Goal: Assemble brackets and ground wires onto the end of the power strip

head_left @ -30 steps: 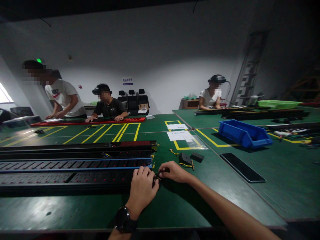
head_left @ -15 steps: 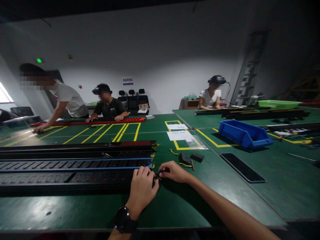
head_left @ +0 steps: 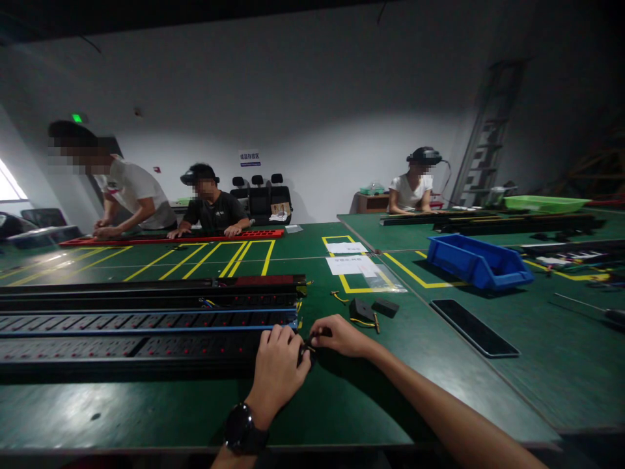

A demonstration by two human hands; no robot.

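Observation:
My left hand [head_left: 282, 365], with a black watch [head_left: 240, 428] on its wrist, wraps round the right end of the nearest black socket strip [head_left: 195, 348]. Just to its right, my right hand [head_left: 336, 335] pinches a small dark piece at the strip's end, too small to name. The fingertips of both hands are close together there. Behind this strip lies a blue-edged strip [head_left: 146, 320], and farther back are more black rails [head_left: 166, 286]. Two black blocks [head_left: 361, 309] [head_left: 385, 307] and a short yellow wire [head_left: 364, 322] rest beyond my right hand.
A dark phone [head_left: 473, 327] and a blue bin [head_left: 476, 260] are on the green table [head_left: 381, 397] at the right, with a screwdriver [head_left: 614, 316] at the far right. Papers [head_left: 351, 265] lie ahead. Three people work across the tables, one by a red rail [head_left: 263, 234].
At the far left, a person in a white shirt has drawn an outstretched arm back, bringing both hands together by the red rail. The screwdriver has come farther into view. My hands look unchanged.

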